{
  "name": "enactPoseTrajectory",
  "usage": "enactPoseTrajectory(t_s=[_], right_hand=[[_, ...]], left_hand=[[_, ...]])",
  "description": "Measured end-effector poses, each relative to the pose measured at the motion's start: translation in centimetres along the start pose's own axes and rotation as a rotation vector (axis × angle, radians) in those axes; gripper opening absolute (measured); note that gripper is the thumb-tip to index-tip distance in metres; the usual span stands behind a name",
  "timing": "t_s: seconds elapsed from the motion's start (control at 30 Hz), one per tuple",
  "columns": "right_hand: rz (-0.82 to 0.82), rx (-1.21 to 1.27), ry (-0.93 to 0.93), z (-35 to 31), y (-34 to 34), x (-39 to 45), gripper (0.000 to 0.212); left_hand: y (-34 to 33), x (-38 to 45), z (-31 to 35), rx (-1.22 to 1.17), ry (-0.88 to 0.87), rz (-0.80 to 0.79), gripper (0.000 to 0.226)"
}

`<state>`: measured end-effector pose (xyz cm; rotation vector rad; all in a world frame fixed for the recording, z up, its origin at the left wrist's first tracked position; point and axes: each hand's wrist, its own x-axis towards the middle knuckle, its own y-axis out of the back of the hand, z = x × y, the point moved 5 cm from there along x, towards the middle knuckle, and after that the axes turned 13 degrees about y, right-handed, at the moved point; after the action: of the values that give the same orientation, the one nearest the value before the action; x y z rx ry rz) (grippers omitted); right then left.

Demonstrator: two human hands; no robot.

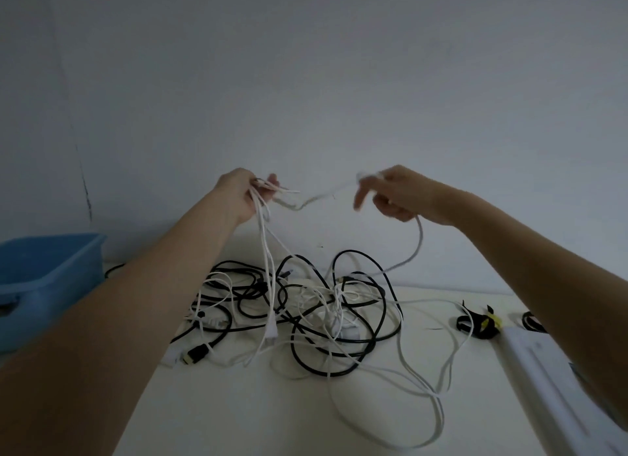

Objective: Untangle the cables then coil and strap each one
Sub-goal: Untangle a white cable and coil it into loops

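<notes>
Now I hold both hands raised above the table (pixel 339 421), so that the white cable (pixel 418 241) hangs free and I can see where it leaves the knot. My left hand (pixel 243 192) has its fingers curled around a bunch of white strands, which drop toward six o'clock into the tangle (pixel 299 313). My right hand (pixel 390 194) pinches the same cable near its end; it is blurred, but the fingers look clamped on it. The tangle lies on the table below, black and white loops crossing. Some black straps (pixel 477 321) wait at three o'clock, and a blue bin (pixel 47 275) at nine o'clock.
</notes>
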<state>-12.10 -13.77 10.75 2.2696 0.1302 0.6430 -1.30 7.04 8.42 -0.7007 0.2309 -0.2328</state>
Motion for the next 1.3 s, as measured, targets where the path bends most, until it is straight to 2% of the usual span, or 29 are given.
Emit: enactPoseTrajectory(t_s=[0.07,0.1,0.17,0.2,0.27,0.3,0.37,0.4,0.47,0.5,0.6,0.67,0.8,0.87,0.93,1.03,1.1,1.17,1.23,1.3], right_hand=[[-0.325,-0.424,-0.195,2.1,-0.8,-1.0,0.028],[-0.485,-0.559,-0.313,3.3,-1.4,-1.9,0.023],[-0.691,-0.574,-0.469,5.0,-2.7,-3.4,0.038],[-0.698,-0.498,-0.47,4.9,-3.3,-3.6,0.046],[-0.572,-0.359,-0.326,3.0,-4.1,-2.6,0.051],[-0.446,-0.32,-0.229,1.9,-4.0,-1.4,0.05],[-0.195,-0.233,-0.076,0.1,-3.4,0.6,0.052],[-0.141,-0.135,-0.035,-0.4,-3.3,1.3,0.055],[-0.177,0.083,0.015,-1.0,-4.4,1.6,0.059],[-0.218,0.112,0.034,-1.0,-5.1,1.5,0.056],[-0.233,0.086,0.066,-0.6,-5.9,1.0,0.022],[-0.204,0.126,0.048,0.0,-5.6,0.8,0.011],[0.015,0.458,-0.073,0.4,-3.2,0.2,0.01],[0.082,0.458,-0.076,0.2,-2.4,-0.1,0.013],[0.068,0.424,-0.066,0.0,-2.3,-0.1,0.019],[0.095,0.4,-0.021,-0.3,-2.2,0.2,0.02],[0.251,0.414,0.02,-0.5,-1.3,0.7,0.019],[0.534,0.442,0.03,-0.6,0.6,1.0,0.023],[0.814,0.431,0.01,-0.5,2.9,1.1,0.028],[1.022,0.277,-0.015,-0.8,5.1,0.5,0.029]], left_hand=[[0.2,0.1,1.1,-0.043,-0.04,0.015,0.024],[0.1,0.0,1.3,-0.021,-0.032,0.006,0.026],[-0.7,-0.5,1.2,0.107,0.023,-0.06,0.026],[-1.3,-0.9,0.9,0.218,0.065,-0.108,0.025],[-2.2,-1.9,-0.2,0.496,0.155,-0.192,0.022],[-2.7,-2.5,-0.8,0.62,0.191,-0.226,0.019],[-3.5,-3.7,-1.9,0.789,0.235,-0.291,0.015],[-4.0,-4.1,-2.2,0.84,0.243,-0.327,0.016],[-4.7,-5.0,-2.7,0.932,0.24,-0.41,0.02],[-4.9,-5.3,-2.9,0.978,0.24,-0.451,0.023],[-4.9,-6.0,-3.1,1.098,0.226,-0.486,0.033],[-4.6,-6.0,-2.8,1.139,0.2,-0.451,0.035],[-3.9,-5.0,-2.5,1.18,0.143,-0.365,0.017],[-3.9,-4.5,-2.4,1.144,0.099,-0.326,0.013],[-4.1,-4.3,-2.6,1.089,0.074,-0.325,0.015],[-4.3,-4.3,-3.1,1.047,0.096,-0.355,0.024],[-3.7,-4.2,-3.5,1.015,0.161,-0.385,0.038],[-2.8,-4.1,-4.3,1.04,0.216,-0.405,0.043],[-1.7,-4.0,-5.6,1.17,0.254,-0.371,0.036],[-0.5,-3.1,-6.7,1.331,0.228,-0.276,0.026]])
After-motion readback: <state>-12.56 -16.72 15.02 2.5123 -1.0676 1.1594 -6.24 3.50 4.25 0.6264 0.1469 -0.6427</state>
